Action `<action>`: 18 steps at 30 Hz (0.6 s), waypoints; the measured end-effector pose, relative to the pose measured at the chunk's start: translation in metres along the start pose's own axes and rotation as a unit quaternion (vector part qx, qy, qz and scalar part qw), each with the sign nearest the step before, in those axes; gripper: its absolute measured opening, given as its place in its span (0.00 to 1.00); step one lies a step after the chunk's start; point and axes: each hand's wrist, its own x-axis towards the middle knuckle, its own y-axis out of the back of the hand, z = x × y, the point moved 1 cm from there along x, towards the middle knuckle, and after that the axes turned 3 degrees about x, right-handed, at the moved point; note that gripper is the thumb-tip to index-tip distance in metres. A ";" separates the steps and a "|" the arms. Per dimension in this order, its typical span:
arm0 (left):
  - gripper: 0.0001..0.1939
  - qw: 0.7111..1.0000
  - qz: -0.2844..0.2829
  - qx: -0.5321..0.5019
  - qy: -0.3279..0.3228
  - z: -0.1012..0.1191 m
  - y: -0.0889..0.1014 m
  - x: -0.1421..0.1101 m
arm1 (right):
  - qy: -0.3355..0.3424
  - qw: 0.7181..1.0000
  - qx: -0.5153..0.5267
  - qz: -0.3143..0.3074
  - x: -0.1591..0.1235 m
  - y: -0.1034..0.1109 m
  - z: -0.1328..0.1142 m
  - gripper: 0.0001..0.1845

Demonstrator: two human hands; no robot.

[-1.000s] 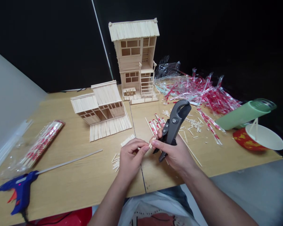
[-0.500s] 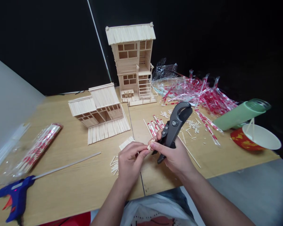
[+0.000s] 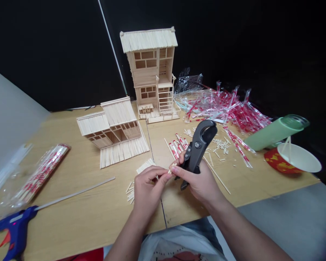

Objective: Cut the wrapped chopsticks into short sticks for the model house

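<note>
My right hand (image 3: 202, 179) is closed around a dark grey hand cutter (image 3: 197, 148), its curved head pointing up and away. Its thumb and fingertip also pinch small pale wooden stick pieces (image 3: 172, 168). My left hand (image 3: 149, 185) meets it there, thumb and forefinger closed on the same pieces. Just beyond the left hand lie a row of short sticks (image 3: 146, 165) and a loose heap of cut sticks (image 3: 130, 192). Behind the cutter are red-and-white wrapped sticks (image 3: 178, 146) and scattered small offcuts (image 3: 221, 145).
A two-storey stick house (image 3: 152, 69) and a lower stick house (image 3: 116, 127) stand at the back. On the left lie a blue glue gun (image 3: 17, 226) and a chopstick pack (image 3: 43, 174). Crumpled wrappers (image 3: 228, 105), a green bottle (image 3: 274, 132) and a red bowl (image 3: 279, 161) are on the right.
The view has shifted slightly, moving the table things a little left. Both hands keep their hold on the stick pieces, and the cutter's head is slightly lower and further left.
</note>
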 end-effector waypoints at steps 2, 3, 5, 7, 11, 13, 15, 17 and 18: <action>0.04 0.999 0.012 0.029 -0.005 0.001 0.000 0.001 | 0.011 0.999 -0.039 0.002 0.001 0.001 -0.004 0.15; 0.05 0.999 0.017 0.045 -0.014 0.001 0.001 0.002 | 0.012 0.998 -0.067 0.003 0.002 0.003 -0.008 0.14; 0.05 0.996 0.027 0.075 -0.044 0.002 0.003 0.008 | -0.001 0.990 -0.140 -0.008 0.003 0.010 -0.016 0.15; 0.05 0.989 0.041 0.111 -0.085 0.003 0.007 0.017 | -0.028 0.974 -0.221 -0.041 0.004 0.020 -0.023 0.17; 0.03 0.952 0.067 0.215 -0.209 0.004 0.008 0.041 | -0.101 0.946 -0.288 -0.108 0.002 0.041 -0.024 0.25; 0.03 0.923 0.072 0.269 -0.265 0.004 0.002 0.052 | -0.119 0.944 -0.286 -0.110 0.000 0.048 -0.021 0.28; 0.02 0.896 0.069 0.315 -0.304 0.004 -0.005 0.061 | -0.109 0.944 -0.292 -0.105 -0.001 0.051 -0.020 0.30; 0.03 0.873 0.064 0.352 -0.331 0.006 -0.014 0.067 | -0.097 0.944 -0.298 -0.099 0.001 0.054 -0.020 0.31; 0.03 0.863 0.062 0.366 -0.342 0.007 -0.017 0.069 | -0.095 0.945 -0.298 -0.098 0.002 0.055 -0.022 0.31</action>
